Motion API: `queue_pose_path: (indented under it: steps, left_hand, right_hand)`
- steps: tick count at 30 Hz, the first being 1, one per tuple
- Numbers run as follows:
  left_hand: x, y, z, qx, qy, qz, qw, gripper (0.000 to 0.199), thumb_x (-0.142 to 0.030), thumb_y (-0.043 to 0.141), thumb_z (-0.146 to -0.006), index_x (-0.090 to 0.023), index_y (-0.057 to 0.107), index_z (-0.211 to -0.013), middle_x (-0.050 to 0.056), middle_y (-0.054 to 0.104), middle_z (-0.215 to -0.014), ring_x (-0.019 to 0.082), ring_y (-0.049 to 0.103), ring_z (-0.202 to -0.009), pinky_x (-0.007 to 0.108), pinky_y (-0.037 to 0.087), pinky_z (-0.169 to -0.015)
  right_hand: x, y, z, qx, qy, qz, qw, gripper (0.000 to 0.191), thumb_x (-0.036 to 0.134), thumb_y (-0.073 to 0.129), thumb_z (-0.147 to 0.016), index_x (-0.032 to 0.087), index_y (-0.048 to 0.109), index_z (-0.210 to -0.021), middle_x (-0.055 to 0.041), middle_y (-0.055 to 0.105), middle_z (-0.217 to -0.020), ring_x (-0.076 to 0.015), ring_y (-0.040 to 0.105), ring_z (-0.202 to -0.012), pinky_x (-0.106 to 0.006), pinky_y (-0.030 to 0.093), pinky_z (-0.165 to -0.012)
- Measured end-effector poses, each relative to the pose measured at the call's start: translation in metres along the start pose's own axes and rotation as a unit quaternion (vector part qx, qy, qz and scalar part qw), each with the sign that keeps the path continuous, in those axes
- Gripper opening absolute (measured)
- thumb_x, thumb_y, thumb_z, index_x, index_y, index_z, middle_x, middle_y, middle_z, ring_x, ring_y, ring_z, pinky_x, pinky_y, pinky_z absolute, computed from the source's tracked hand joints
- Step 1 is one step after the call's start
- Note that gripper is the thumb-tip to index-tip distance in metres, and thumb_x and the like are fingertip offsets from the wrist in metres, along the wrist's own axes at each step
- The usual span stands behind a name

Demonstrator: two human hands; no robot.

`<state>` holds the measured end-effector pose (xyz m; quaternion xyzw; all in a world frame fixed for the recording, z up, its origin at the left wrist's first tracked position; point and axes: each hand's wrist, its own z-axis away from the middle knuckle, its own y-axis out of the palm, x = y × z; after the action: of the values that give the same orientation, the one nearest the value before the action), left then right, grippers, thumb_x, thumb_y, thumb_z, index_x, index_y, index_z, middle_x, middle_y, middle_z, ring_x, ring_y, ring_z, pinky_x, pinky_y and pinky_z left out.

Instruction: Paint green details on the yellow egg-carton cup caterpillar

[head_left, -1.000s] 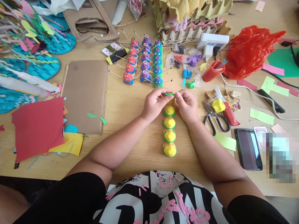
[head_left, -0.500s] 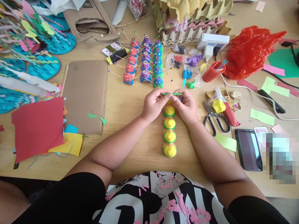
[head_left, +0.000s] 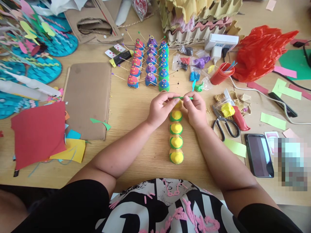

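Head view: green strip [head_left: 179, 97] pinched

I watch the left hand [head_left: 160, 108] pinch the strip, thumb to fingers, by the far end of the yellow-and-green row [head_left: 176, 129] on the desk [head_left: 143, 155]; the right hand [head_left: 196, 108] pinches likewise, scissors [head_left: 221, 118] beyond.

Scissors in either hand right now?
No, the scissors lie on the table, while the left hand and right hand both hold a thin green strip.

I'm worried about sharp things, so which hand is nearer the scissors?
Right. The right hand is left of the scissors, not touching them; the left hand is farther left, beyond the right hand.
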<state>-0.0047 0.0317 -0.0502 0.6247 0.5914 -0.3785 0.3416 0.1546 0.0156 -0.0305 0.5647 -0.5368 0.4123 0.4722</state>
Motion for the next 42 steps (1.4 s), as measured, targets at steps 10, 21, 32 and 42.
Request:
queue_pose_path:
  steps: [10, 21, 32, 42]
  left_hand:
    - [-0.003, -0.001, -0.002, 0.004, 0.022, -0.031, 0.999, 0.021, -0.042, 0.076, -0.099, -0.024, 0.083, -0.104, 0.002, 0.082, -0.098, 0.014, 0.072, -0.089, 0.026, 0.056, -0.082]
    - [-0.004, -0.001, -0.001, 0.008, 0.001, -0.019, 1.0, 0.023, -0.046, 0.075, -0.099, -0.024, 0.082, -0.104, 0.002, 0.081, -0.098, 0.013, 0.07, -0.088, 0.027, 0.055, -0.082]
    - [-0.009, -0.003, -0.005, -0.008, -0.016, -0.053, 0.998, 0.044, -0.064, 0.071, -0.096, -0.023, 0.077, -0.082, 0.001, 0.075, -0.08, 0.015, 0.065, -0.078, 0.031, 0.054, -0.08]
    - [0.003, -0.001, 0.0, 0.013, -0.025, -0.009, 1.0, 0.039, -0.056, 0.077, -0.095, -0.026, 0.078, -0.118, 0.005, 0.081, -0.116, 0.017, 0.075, -0.103, 0.029, 0.057, -0.085]
  right_hand:
    - [-0.001, -0.001, -0.001, 0.006, -0.019, 0.029, 0.999, 0.05, 0.071, 0.08, -0.083, 0.023, 0.068, -0.085, 0.0024, 0.061, -0.077, -0.012, 0.051, -0.071, -0.028, 0.045, -0.067]
    - [0.003, 0.0, -0.002, 0.005, -0.011, 0.051, 0.999, 0.058, 0.077, 0.078, -0.08, 0.022, 0.06, -0.072, 0.0039, 0.054, -0.068, -0.0115, 0.047, -0.066, -0.028, 0.042, -0.064]
    - [0.006, 0.001, 0.001, 0.01, 0.01, 0.078, 0.997, 0.071, 0.087, 0.061, -0.087, 0.021, 0.063, -0.06, 0.0038, 0.042, -0.055, -0.0097, 0.036, -0.054, -0.03, 0.036, -0.056]
    - [0.003, 0.001, -0.001, 0.008, 0.019, 0.029, 0.999, 0.058, 0.079, 0.078, -0.079, 0.023, 0.065, -0.078, 0.0035, 0.055, -0.069, -0.011, 0.045, -0.062, -0.028, 0.039, -0.058]
